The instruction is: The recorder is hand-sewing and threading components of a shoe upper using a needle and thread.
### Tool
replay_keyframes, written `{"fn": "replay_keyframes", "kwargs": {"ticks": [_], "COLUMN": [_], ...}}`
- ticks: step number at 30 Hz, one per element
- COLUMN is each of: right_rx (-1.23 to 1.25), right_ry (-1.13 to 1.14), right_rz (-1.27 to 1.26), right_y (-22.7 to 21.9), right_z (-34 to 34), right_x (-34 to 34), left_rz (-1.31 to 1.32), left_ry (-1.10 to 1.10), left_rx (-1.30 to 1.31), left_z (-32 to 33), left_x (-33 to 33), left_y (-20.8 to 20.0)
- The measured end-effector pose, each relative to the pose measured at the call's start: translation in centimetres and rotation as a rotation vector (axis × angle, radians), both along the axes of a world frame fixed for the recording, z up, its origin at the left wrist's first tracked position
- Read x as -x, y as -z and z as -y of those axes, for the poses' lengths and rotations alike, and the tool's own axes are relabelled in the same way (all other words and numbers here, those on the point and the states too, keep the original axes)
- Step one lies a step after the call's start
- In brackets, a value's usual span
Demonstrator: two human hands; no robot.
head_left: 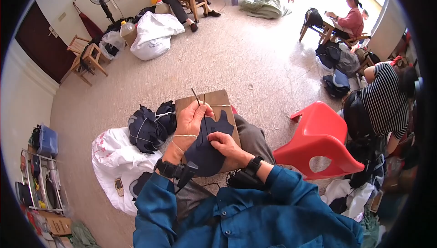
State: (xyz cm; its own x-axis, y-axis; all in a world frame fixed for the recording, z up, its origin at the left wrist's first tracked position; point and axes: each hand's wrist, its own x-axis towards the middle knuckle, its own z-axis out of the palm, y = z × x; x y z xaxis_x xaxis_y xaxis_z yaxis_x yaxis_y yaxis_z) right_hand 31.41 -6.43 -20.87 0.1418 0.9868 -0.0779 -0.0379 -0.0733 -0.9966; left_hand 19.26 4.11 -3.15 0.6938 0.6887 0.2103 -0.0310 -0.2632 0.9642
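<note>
My left hand [192, 117] is closed in a pinch on a thin black cord [195, 95], whose end sticks up above the fingers. A length of this cord hangs down toward my right hand [226, 146]. That hand is closed, thumb against fingers, over the cloth at the cord's lower part; its fingertips are too small to show exactly what they grip. Below both hands, a dark navy cut cloth piece [205, 159] lies on a wooden stool top [220, 97]. A slim pale metal tool [222, 105] lies across the stool's far part, beside my left hand.
Left of the stool sit a tied dark cloth bundle [148, 129] and a white sack [109, 152] with a phone [119, 187] on it. A red plastic chair [318, 134] stands close on the right. Other people sit farther off, one in a striped shirt [384, 100].
</note>
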Motion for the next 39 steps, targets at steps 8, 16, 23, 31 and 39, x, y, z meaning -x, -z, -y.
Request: {"fn": "replay_keyframes", "kwargs": {"ticks": [8, 16, 23, 31, 39], "right_rx": [-0.002, -0.034, 0.048, 0.081, -0.133], "right_ry": [0.006, 0.019, 0.002, -0.007, -0.198], "right_rz": [-0.017, 0.010, 0.014, 0.017, 0.255], "right_y": [-0.2, -0.9, -1.9, -2.5, -3.4], "right_z": [0.6, 0.1, 0.4, -0.5, -3.0], "right_x": [0.5, 0.3, 0.4, -0.2, -0.3], "left_rz": [0.007, -0.084, -0.069, -0.123, -0.094], "left_ry": [-0.004, -0.013, 0.051, 0.000, 0.069], "left_rx": [0.025, -0.072, -0.101, -0.205, -0.064], "left_z": [0.5, -0.2, 0.1, -0.2, 0.7], "left_x": [0.1, 0.7, 1.4, 3.0, 2.8], "left_y": [0.0, -0.5, -0.7, 0.0, -0.1]}}
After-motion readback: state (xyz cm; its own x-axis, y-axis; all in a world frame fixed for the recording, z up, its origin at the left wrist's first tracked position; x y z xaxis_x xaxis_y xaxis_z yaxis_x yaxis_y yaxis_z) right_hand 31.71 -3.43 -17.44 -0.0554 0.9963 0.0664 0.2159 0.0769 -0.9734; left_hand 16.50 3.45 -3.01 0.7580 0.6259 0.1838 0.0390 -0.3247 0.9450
